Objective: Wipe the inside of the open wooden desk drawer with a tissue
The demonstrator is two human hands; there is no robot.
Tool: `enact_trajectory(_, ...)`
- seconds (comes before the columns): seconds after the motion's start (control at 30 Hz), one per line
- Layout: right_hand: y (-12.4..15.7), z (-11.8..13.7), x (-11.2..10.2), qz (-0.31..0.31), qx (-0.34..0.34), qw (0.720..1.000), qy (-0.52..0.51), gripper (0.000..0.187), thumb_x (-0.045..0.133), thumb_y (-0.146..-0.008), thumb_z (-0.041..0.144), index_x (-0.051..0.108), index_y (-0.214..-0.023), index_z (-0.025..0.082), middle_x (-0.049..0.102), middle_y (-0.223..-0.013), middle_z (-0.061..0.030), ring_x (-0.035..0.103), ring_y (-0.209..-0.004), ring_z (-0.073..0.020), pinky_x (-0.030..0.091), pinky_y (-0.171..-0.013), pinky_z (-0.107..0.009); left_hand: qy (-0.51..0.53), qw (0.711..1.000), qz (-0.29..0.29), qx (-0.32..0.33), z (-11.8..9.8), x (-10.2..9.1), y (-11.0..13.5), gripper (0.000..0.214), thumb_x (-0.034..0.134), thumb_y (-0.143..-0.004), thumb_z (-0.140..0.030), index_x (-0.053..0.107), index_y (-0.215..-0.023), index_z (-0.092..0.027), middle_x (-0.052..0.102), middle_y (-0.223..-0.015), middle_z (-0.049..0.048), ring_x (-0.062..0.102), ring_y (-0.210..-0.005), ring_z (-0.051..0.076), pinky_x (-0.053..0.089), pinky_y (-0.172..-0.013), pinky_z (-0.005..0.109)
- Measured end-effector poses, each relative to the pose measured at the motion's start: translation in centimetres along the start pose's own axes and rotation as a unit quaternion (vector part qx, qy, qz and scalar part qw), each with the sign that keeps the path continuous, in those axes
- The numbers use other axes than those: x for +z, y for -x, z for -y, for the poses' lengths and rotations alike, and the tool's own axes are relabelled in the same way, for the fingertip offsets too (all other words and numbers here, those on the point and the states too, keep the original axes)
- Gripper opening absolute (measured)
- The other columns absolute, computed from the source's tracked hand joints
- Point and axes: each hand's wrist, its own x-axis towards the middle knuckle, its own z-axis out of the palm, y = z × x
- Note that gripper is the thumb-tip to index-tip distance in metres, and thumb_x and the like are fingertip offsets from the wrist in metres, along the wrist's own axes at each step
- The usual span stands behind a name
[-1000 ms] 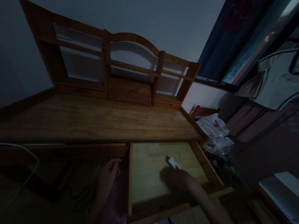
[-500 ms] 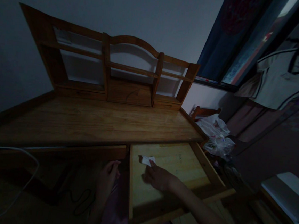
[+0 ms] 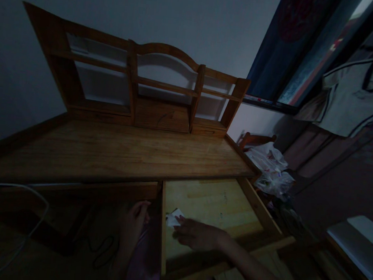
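A wooden desk (image 3: 116,151) has its right drawer (image 3: 220,204) pulled out, and the pale drawer bottom is bare. My right hand (image 3: 196,236) lies inside the drawer near its left wall, fingers pressed on a small white crumpled tissue (image 3: 173,218). My left hand (image 3: 134,224) hangs loosely curled below the desk's front edge, just left of the drawer, with nothing visible in it. The room is very dim.
A wooden hutch (image 3: 139,88) with open shelves stands at the desk's back. A white cable (image 3: 22,186) with a yellow tag runs off the left. White plastic bags (image 3: 270,167) sit on a chair at the right. Clothes hang by the window.
My right hand has slid the tissue across the drawer bottom from right to left and then toward me. The left hand has stayed in place.
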Motion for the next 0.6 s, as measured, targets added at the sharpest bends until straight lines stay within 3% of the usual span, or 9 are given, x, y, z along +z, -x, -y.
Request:
enact_trajectory(0.2, 3.5, -1.4, -0.2, -0.016, 0.090, 0.994, -0.059, 0.045, 0.032, -0.105, 0.034, 0.051, -0.143, 0.021, 0.035, -0.158, -0.0106, 0.010, -0.152, -0.0235, 0.013, -0.122, -0.049, 0.005, 1.000, -0.004, -0.008, -0.2, 0.0, 0.1, 0.048, 0.050, -0.083, -0.059, 0.071, -0.094, -0.017, 0.060, -0.055, -0.0004, 0.060, -0.055, 0.019, 0.042, -0.057, 0.027)
enact_trajectory(0.3, 5.4, -3.7, -0.5, -0.048, 0.165, 0.983, -0.066, 0.053, 0.034, -0.103, 0.044, 0.040, -0.151, 0.022, 0.026, -0.161, -0.0125, 0.010, -0.152, -0.0253, 0.014, -0.122, -0.051, 0.003, 1.000, 0.004, -0.006, 0.0, 0.0, 0.1, 0.045, 0.050, -0.084, -0.056, 0.070, -0.096, -0.017, 0.060, -0.057, -0.0005, 0.060, -0.057, 0.018, 0.042, -0.058, 0.026)
enact_trajectory(0.37, 6.8, -6.2, -0.8, -0.079, 0.223, 0.971, -0.038, 0.063, 0.036, -0.101, 0.049, 0.031, -0.155, 0.017, 0.019, -0.163, -0.0164, 0.010, -0.152, -0.0278, 0.017, -0.121, -0.052, 0.000, 1.000, 0.011, -0.004, 0.1, 0.2, 0.1, 0.045, 0.050, -0.085, -0.056, 0.070, -0.096, -0.018, 0.061, -0.058, -0.0006, 0.060, -0.057, 0.018, 0.041, -0.058, 0.026)
enact_trajectory(0.47, 9.3, -10.5, -1.4, -0.125, 0.298, 0.945, 0.044, 0.063, 0.034, -0.100, 0.045, 0.034, -0.152, 0.009, 0.028, -0.160, -0.0195, 0.016, -0.151, -0.0277, 0.020, -0.121, -0.048, 0.002, 1.000, 0.016, -0.004, 0.2, 0.3, 0.1, 0.045, 0.049, -0.085, -0.056, 0.070, -0.095, -0.018, 0.060, -0.057, -0.0006, 0.060, -0.057, 0.019, 0.041, -0.058, 0.026)
enact_trajectory(0.6, 13.5, -13.9, -2.4, -0.152, 0.330, 0.929, 0.068, 0.054, 0.031, -0.096, 0.032, 0.046, -0.142, 0.006, 0.044, -0.149, -0.0251, 0.033, -0.145, -0.0321, 0.030, -0.116, -0.055, 0.009, 1.000, 0.013, 0.000, 0.2, 0.3, 0.1, 0.047, 0.049, -0.085, -0.057, 0.071, -0.095, -0.018, 0.060, -0.056, -0.0005, 0.060, -0.056, 0.019, 0.041, -0.058, 0.027)
